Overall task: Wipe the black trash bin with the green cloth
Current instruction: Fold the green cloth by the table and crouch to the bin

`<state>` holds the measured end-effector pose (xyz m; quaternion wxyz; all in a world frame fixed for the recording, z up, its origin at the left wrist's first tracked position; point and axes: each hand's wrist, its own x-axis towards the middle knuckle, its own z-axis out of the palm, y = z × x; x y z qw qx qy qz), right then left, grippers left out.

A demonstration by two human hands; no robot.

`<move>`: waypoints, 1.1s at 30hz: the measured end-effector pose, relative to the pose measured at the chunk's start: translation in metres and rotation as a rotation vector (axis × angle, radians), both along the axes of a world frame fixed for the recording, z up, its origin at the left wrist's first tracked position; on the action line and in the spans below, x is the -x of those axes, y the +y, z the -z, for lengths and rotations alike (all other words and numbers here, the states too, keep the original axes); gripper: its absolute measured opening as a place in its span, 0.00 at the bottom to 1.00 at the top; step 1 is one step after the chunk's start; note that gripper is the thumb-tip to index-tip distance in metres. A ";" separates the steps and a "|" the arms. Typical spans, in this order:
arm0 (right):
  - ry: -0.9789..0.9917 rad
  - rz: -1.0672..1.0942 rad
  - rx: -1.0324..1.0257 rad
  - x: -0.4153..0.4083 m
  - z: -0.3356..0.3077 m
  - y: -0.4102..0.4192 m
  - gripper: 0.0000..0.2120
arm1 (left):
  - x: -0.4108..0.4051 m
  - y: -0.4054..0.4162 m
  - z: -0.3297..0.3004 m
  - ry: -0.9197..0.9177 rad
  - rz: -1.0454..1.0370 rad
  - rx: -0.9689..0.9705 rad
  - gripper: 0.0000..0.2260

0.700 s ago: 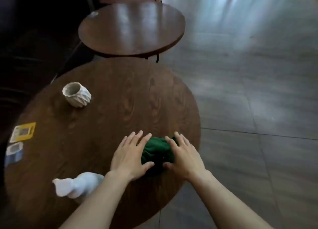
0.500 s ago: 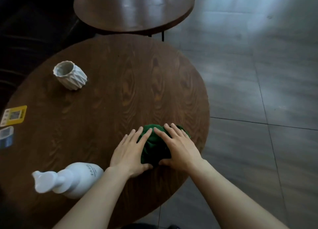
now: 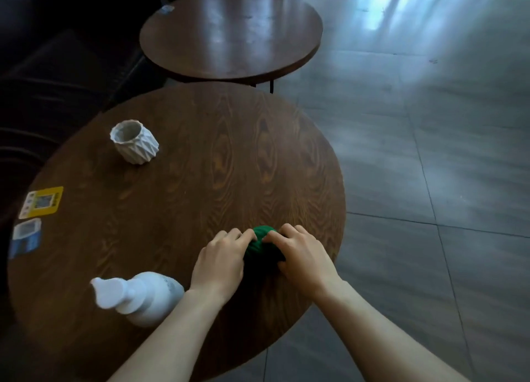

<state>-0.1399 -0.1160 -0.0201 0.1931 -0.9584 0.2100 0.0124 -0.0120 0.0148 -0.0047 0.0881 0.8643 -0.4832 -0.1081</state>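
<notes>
The green cloth (image 3: 261, 244) lies bunched near the right front edge of a round dark wooden table (image 3: 200, 163). My left hand (image 3: 220, 262) presses against its left side with the fingers curled onto it. My right hand (image 3: 304, 255) closes on its right side, fingers bent over the top. Most of the cloth is covered by the two hands. No black trash bin is in view.
A white pump bottle (image 3: 143, 295) stands by my left forearm. A white faceted cup (image 3: 134, 142) sits at the table's far left, with a yellow card (image 3: 41, 202) and a blue card (image 3: 25, 236) at the left edge. Beyond is a second round table (image 3: 232, 34); grey tiled floor (image 3: 430, 181) at right.
Both hands had flat, spread fingers beside and over the cloth; now the fingers have curled in and gathered the cloth into a tighter bunch between them.
</notes>
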 end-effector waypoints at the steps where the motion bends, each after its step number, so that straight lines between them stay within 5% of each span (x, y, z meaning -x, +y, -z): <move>1: -0.018 0.011 0.017 0.001 -0.013 0.003 0.24 | 0.000 0.001 -0.013 -0.013 0.010 0.015 0.21; 9: -0.168 0.134 0.248 0.018 -0.206 0.057 0.22 | 0.006 0.045 -0.196 -0.181 0.100 0.211 0.22; 20: -0.445 0.183 0.515 0.075 -0.491 0.251 0.22 | 0.052 0.228 -0.472 -0.369 0.167 0.593 0.19; 33: -0.651 0.133 0.693 0.121 -0.619 0.362 0.21 | 0.105 0.350 -0.602 -0.559 0.161 0.786 0.16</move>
